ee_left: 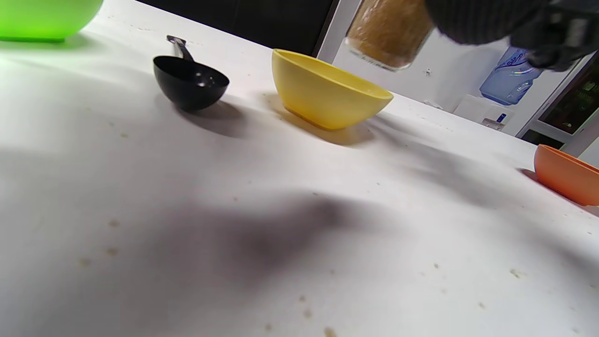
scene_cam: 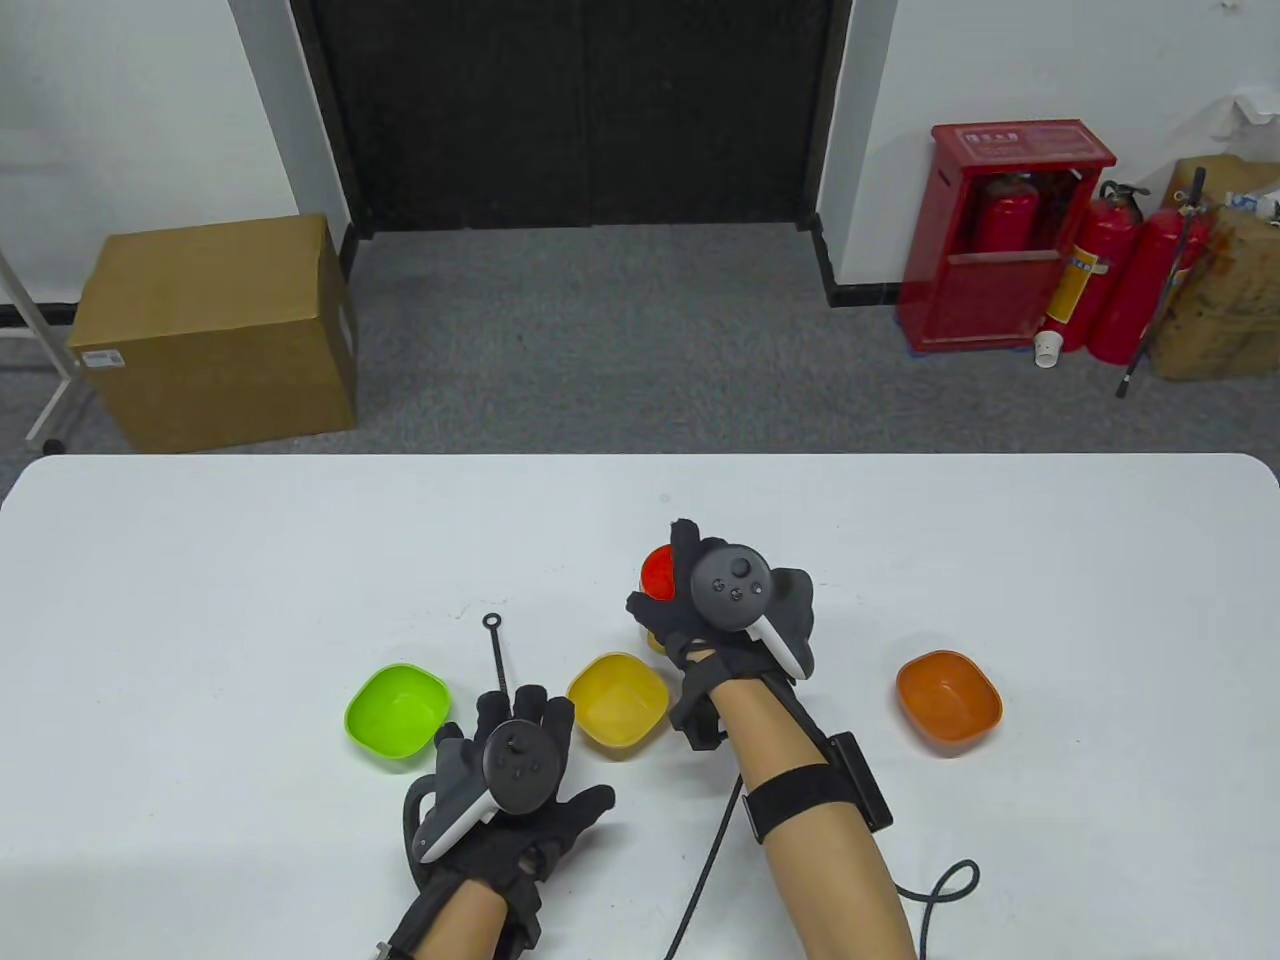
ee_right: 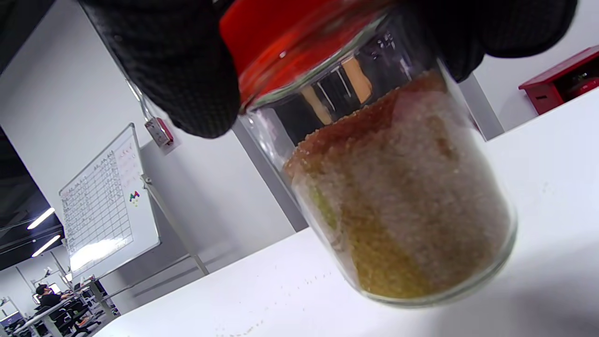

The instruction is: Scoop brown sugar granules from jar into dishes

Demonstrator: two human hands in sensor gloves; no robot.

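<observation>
Three dishes: green dish (scene_cam: 396, 714), yellow dish (scene_cam: 618, 700) and orange dish (scene_cam: 948, 701) stand in a row across the white table (scene_cam: 200, 560).
Table view, right hand: the right hand (scene_cam: 735, 610) grips the jar (scene_cam: 660, 578) from above at its red lid (scene_cam: 658, 572), behind the yellow dish.
Table view, left hand: the left hand (scene_cam: 505, 775) lies flat, fingers spread and straight, holding nothing; the scoop's handle (scene_cam: 496, 655) runs away from its fingertips, long axis front to back, so this hand is nearer.
Left wrist view: the scoop (ee_left: 191, 83) sits bowl-up between the green and yellow dishes; the jar hangs clear of the table.
Right wrist view: gloved fingers (ee_right: 178, 75) clamp the lid; the jar is tilted, lid still on, brown sugar (ee_right: 398, 206) filling most of it.
</observation>
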